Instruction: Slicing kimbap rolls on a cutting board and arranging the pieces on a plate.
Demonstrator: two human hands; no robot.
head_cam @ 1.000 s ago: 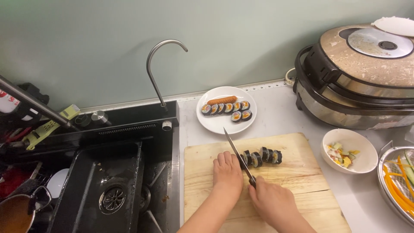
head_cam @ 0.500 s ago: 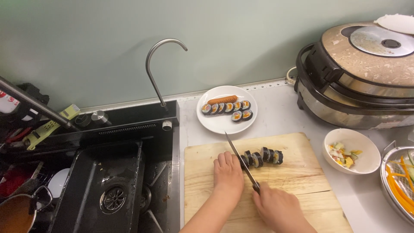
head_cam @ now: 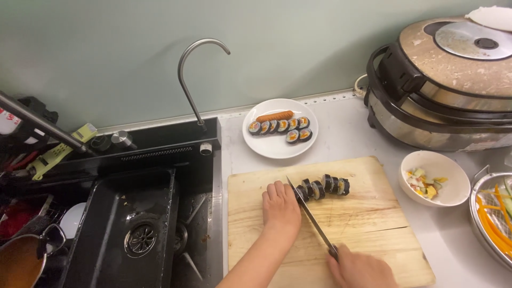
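Slicing in hand: seaweed rice roll point(head_cam: 321, 188) is lying on the cutting board point(head_cam: 373, 224), steadied by curled left hand point(head_cam: 280, 205). Knife point(head_cam: 312, 218) is gripped closed in right hand point(head_cam: 360, 269). An even downward cut is called for.

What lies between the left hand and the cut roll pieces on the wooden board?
In the head view, the knife blade stands between the left hand and the sliced roll pieces, cutting at the row's left end.

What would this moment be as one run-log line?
left hand: steadying seaweed roll | right hand: gripping knife, blade at roll's cut end | surface: wooden cutting board
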